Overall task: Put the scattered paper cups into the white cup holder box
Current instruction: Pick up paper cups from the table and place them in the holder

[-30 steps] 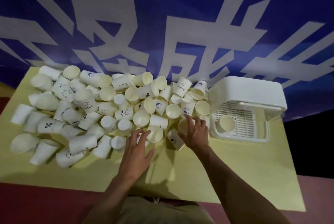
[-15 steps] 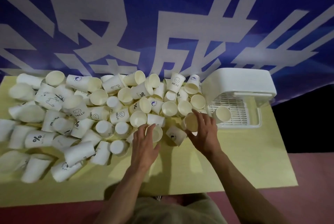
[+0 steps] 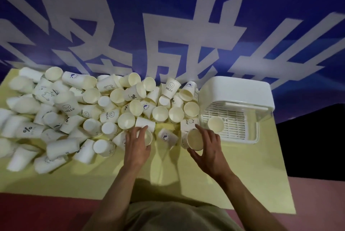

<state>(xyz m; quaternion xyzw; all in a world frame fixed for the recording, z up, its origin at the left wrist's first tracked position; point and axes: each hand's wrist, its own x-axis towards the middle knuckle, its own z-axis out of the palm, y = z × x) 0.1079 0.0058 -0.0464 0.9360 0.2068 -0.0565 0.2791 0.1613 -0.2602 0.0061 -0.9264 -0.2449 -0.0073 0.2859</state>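
Both bare forearms reach forward toward the white cup holder box (image 3: 236, 98). The left hand (image 3: 137, 146) curls over one paper cup (image 3: 147, 137); the right hand (image 3: 209, 146) pinches another cup (image 3: 194, 139) nearer that box.

The scattered white paper cups (image 3: 104, 111) are showing matt paper walls, some printed with dark ink, and smooth, pale cream insides. The white boxy plastic cup holder (image 3: 240, 91) is looking smooth with a faint sheen, its slatted plastic floor (image 3: 231, 120) and clear front rim catching the light. The pale yellow bench (image 3: 186, 180) is appearing flat and matt, beneath a blue banner (image 3: 186, 25) with white painted-looking characters.
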